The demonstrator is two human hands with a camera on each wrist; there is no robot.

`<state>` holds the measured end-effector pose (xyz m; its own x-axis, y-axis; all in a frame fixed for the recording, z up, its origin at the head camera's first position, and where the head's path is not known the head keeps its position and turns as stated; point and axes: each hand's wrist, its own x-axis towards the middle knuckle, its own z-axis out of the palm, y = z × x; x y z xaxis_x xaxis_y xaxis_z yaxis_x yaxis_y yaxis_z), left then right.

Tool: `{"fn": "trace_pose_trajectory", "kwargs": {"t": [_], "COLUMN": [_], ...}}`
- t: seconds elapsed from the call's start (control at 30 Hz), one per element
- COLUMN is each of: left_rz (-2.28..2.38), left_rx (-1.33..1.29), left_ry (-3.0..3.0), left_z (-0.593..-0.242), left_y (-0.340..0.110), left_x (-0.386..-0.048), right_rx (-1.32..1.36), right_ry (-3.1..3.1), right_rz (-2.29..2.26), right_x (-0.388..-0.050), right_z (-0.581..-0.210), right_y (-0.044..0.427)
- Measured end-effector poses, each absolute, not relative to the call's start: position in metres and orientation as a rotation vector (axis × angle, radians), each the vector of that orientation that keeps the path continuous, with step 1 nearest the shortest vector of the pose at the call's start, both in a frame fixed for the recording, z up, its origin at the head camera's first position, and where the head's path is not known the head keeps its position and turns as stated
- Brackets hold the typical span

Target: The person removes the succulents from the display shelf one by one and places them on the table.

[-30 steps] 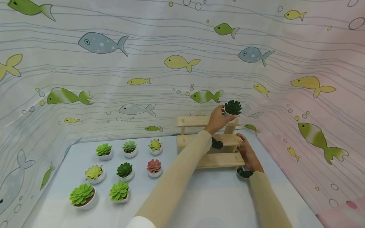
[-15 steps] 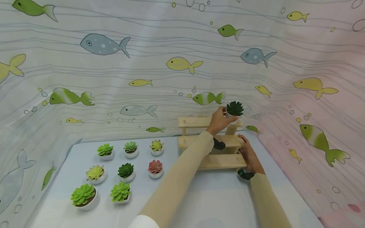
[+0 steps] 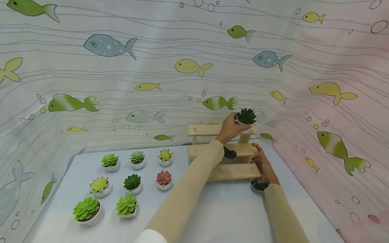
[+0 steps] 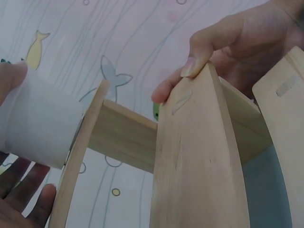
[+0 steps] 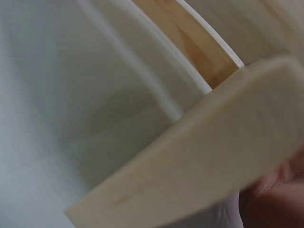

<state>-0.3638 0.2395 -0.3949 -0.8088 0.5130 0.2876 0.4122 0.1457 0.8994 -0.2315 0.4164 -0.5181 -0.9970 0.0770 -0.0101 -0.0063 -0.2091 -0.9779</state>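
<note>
At the right end of the top step of a three-tier wooden plant stand [image 3: 234, 171], my left hand [image 3: 229, 129] grips a dark green potted succulent [image 3: 247, 116]. Its white pot [image 4: 40, 118] is upright, and in the left wrist view its base meets the top board, with fingers and thumb around its sides. My right hand [image 3: 263, 165] holds the stand's right side at the middle step. The left wrist view shows its thumb on that board's end and a finger along the edge. Close in the right wrist view are a board and part of my right hand [image 5: 280, 204].
Left of the stand, several potted succulents stand in rows on the pale table, among them a red one [image 3: 164, 178], a dark green one [image 3: 132, 182] and a large bright green one [image 3: 87, 208]. A fish-print cloth [image 3: 146, 101] rises behind and at both sides.
Both hands keep their places on the pot and the stand. The whole head view shifts slightly; otherwise, no clear movement shows.
</note>
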Motion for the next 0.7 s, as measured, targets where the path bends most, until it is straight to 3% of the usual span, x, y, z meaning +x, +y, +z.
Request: {"fn": "trace_pose_trajectory", "kwargs": {"t": [0.7], "left_rz": [1.747], "left_rx": [0.923], "left_ry": [2.393], "left_z": [-0.390], "left_y": [0.204], "left_x": [-0.371], "right_rx": [-0.092], "right_ry": [-1.925], "right_rz": [2.445], "right_x": [-0.243], "right_z": [-0.514], "right_y": [0.423]}}
